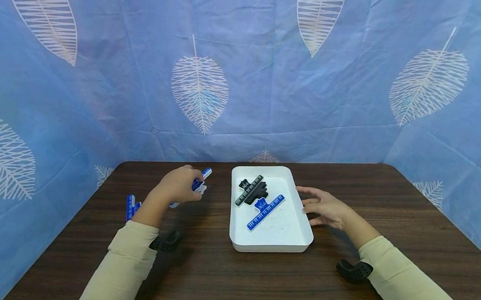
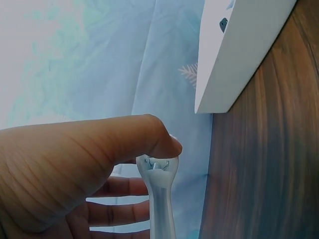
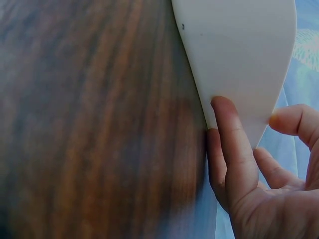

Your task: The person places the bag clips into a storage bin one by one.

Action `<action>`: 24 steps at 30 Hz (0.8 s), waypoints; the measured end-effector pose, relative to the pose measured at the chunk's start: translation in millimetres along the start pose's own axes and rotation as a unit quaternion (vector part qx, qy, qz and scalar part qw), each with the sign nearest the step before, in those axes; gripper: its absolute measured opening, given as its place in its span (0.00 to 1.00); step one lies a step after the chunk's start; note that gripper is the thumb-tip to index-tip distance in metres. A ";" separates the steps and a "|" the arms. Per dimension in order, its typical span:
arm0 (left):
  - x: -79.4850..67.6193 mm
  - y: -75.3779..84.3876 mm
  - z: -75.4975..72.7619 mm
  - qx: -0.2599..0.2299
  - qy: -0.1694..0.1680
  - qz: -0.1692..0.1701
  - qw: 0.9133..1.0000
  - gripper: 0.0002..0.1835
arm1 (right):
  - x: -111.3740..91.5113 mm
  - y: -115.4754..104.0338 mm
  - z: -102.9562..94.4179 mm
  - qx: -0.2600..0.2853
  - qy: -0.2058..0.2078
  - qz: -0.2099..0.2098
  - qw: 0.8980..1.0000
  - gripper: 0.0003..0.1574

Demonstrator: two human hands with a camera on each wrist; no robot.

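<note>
My left hand pinches a blue-and-white piano-key clip over the table, left of the white tray. Close up in the left wrist view, the thumb presses the clip's pale end, where a metal spring shows; the fingers lie behind it. Inside the tray lie a blue piano-key clip and, above it, a black one with dark handle parts around it. My right hand touches the tray's right side, its fingers extended along the outer wall.
More blue clips lie at the table's left, partly hidden behind the left forearm. The dark wooden table runs back to a blue leaf-patterned cloth. Black bands sit at both wrists.
</note>
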State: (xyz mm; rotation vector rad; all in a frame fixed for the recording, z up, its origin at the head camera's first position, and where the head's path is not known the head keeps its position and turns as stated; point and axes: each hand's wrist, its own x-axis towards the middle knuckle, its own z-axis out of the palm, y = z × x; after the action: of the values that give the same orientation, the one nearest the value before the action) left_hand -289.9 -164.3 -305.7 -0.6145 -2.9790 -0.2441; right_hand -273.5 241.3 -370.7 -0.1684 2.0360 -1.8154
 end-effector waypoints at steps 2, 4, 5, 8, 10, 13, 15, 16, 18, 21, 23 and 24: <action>1.1 1.1 0.0 -0.003 0.003 0.006 1.000 0.23 | 0.4 0.0 0.0 0.000 0.007 0.002 1.000 0.52; 1.8 3.1 -0.3 -0.005 0.005 0.010 1.000 0.23 | 0.6 0.2 -0.2 -0.002 0.009 0.003 1.000 0.51; 2.1 4.3 -0.5 -0.007 0.006 0.010 1.000 0.23 | 0.7 0.4 -0.2 -0.003 0.010 0.004 1.000 0.51; 3.0 7.7 -0.8 -0.009 0.009 0.012 1.000 0.22 | 1.1 0.6 -0.1 -0.001 0.015 0.010 1.000 0.51; 3.8 10.0 -0.8 -0.011 0.009 0.008 1.000 0.22 | 1.3 0.6 -0.1 -0.003 0.012 0.010 1.000 0.51; 5.6 12.6 -0.4 -0.012 0.007 0.006 1.000 0.22 | 1.5 -0.1 0.3 -0.002 0.016 0.013 1.000 0.51; 6.9 14.6 -0.3 -0.012 0.006 0.005 1.000 0.23 | 1.2 -0.4 0.3 -0.005 0.015 0.013 1.000 0.51; 7.5 15.4 -0.4 -0.011 0.005 0.006 1.000 0.23 | 0.9 -0.6 0.3 -0.006 0.014 0.012 1.000 0.51; 8.6 17.1 -0.8 -0.011 0.002 0.007 1.000 0.23 | 0.6 -0.9 0.2 -0.006 0.017 0.013 1.000 0.51; 10.0 19.5 -1.7 -0.008 0.000 0.012 1.000 0.22 | 0.3 -1.2 -0.1 -0.009 0.016 0.010 1.000 0.51; 10.5 21.3 -2.4 -0.008 0.001 0.016 1.000 0.22 | 0.5 -1.3 -0.1 -0.010 0.017 0.010 1.000 0.51; 10.8 22.3 -2.8 -0.008 0.002 0.018 1.000 0.22 | 0.6 -1.2 -0.1 -0.010 0.017 0.010 1.000 0.51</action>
State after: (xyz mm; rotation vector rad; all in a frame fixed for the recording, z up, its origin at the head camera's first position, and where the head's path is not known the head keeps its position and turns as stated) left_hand -290.6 -140.4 -298.7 -0.6690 -2.9622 -0.2650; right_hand -274.2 241.0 -369.7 -0.1233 2.0721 -1.7983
